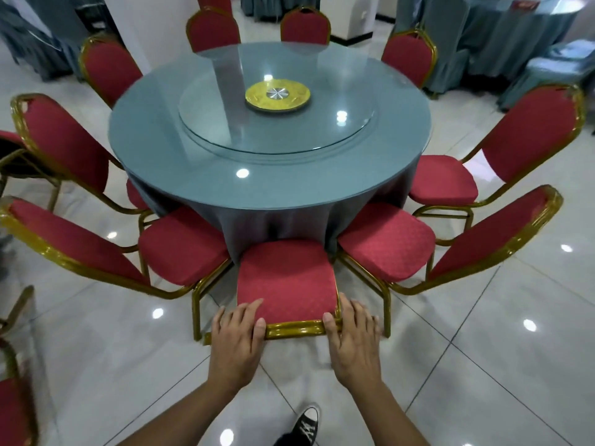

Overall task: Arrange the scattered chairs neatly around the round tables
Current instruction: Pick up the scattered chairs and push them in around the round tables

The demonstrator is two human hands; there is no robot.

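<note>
A red-cushioned chair [286, 278] with a gold metal frame stands right in front of me, its seat facing a round table [270, 175] covered in grey-blue cloth. My left hand [236, 336] and my right hand [351, 336] both grip the top rail of this chair's back, thumbs over the gold bar. Its seat front reaches the hanging tablecloth. Several matching red chairs ring the table, among them one at near left [180, 249] and one at near right [386, 246]. A glass turntable [225, 123] with a gold centre sits on the tabletop.
More red chairs stand off to the left edge [13, 403], apart from the table. Tables and chairs draped in blue cloth [502, 40] fill the back right. A white pillar [145, 17] rises behind the table. The floor is glossy white tile; my black sneaker [306, 423] shows below.
</note>
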